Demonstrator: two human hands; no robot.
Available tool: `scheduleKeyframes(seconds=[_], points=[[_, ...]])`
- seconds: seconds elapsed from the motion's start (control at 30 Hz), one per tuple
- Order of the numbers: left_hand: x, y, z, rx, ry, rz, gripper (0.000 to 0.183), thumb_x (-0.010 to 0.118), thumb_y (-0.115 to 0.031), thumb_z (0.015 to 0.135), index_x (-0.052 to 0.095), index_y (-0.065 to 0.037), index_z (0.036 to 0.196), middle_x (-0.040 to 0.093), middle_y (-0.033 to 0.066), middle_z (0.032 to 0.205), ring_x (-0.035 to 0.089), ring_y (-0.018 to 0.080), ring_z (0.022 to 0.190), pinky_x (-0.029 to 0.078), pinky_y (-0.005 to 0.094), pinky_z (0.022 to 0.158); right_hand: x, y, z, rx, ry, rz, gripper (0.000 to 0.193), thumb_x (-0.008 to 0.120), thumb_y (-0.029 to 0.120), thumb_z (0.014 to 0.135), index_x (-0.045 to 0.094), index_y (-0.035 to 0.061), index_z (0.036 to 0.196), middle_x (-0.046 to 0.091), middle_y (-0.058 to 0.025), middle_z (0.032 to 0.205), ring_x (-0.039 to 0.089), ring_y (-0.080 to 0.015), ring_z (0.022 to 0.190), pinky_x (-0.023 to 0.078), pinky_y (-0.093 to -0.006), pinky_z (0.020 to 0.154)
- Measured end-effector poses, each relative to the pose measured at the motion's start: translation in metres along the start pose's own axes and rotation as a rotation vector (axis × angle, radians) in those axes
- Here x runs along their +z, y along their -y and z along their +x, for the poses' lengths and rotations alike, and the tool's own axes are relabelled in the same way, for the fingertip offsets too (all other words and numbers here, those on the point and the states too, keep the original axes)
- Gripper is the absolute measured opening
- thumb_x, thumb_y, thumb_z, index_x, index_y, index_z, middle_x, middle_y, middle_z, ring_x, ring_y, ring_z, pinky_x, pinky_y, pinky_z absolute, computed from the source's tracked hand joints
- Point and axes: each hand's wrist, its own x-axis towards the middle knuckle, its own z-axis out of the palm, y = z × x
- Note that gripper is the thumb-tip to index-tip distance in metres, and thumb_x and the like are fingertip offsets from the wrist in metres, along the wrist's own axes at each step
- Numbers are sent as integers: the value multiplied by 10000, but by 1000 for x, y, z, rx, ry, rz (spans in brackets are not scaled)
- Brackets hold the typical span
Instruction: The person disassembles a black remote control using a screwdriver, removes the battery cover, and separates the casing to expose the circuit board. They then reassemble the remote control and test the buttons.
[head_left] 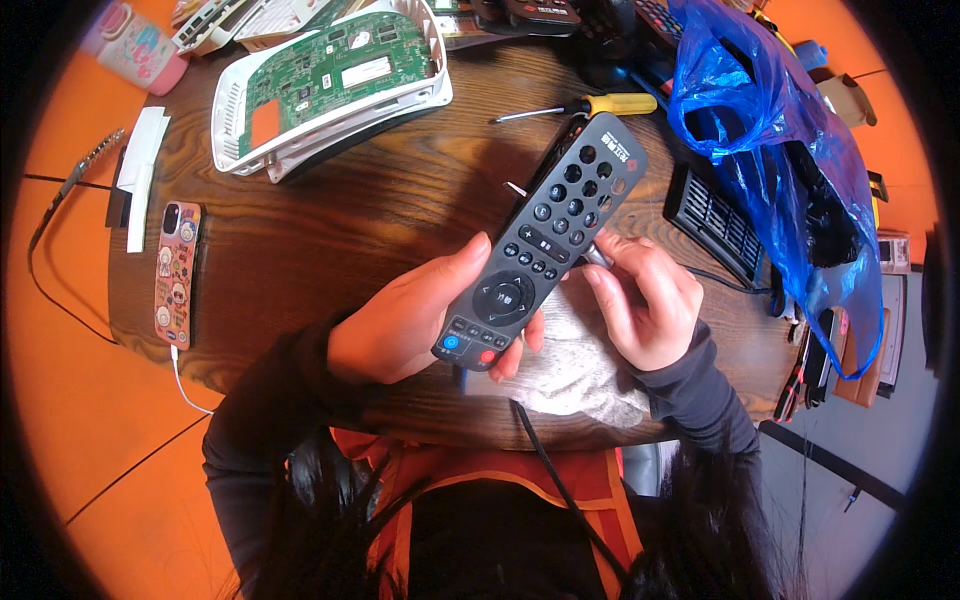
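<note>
Long dark-grey plastic remote control (543,243): steady with left grip (415,300), wrapped around lower end; guide gently with right grip (650,300), pinched on small silvery metallic piece (596,256) at remote's right edge.

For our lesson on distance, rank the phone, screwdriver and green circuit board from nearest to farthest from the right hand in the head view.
1. Screwdriver, beyond the right hand.
2. Green circuit board, upper left.
3. Phone, at the far left.

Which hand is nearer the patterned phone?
Left. The left hand, holding the remote, is right of the phone; the right hand is farther right, by the remote's opposite edge.
</note>
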Motion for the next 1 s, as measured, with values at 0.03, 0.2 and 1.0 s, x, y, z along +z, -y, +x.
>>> scheduleKeyframes(seconds=[0.03, 0.2, 1.0], points=[[0, 1, 0, 25, -17, 22, 530, 217, -437, 966, 484, -6, 1119, 598, 111, 906, 569, 162, 668, 448, 267, 655, -1, 0, 1, -17, -5, 1, 272, 675, 31, 735, 601, -27, 990, 601, -138, 765, 601, -244, 623, 483, -299, 561], [-1, -2, 0, 53, 39, 39, 494, 336, -410, 936, 477, 13, 1149, 596, 127, 935, 575, 163, 686, 451, 256, 616, -12, 1, 6, -117, -14, -11, 260, 682, 34, 725, 605, -23, 967, 604, -131, 770, 602, -235, 623, 482, -297, 554], [12, -10, -4, 389, -362, 638, 394, 545, -192, 774, 478, 36, 1088, 573, 110, 935, 562, 124, 720, 437, 234, 616, -56, 4, 12, -149, -165, -296, 279, 703, -41, 602, 634, -18, 871, 646, -133, 829, 630, -253, 734, 488, -295, 657]])
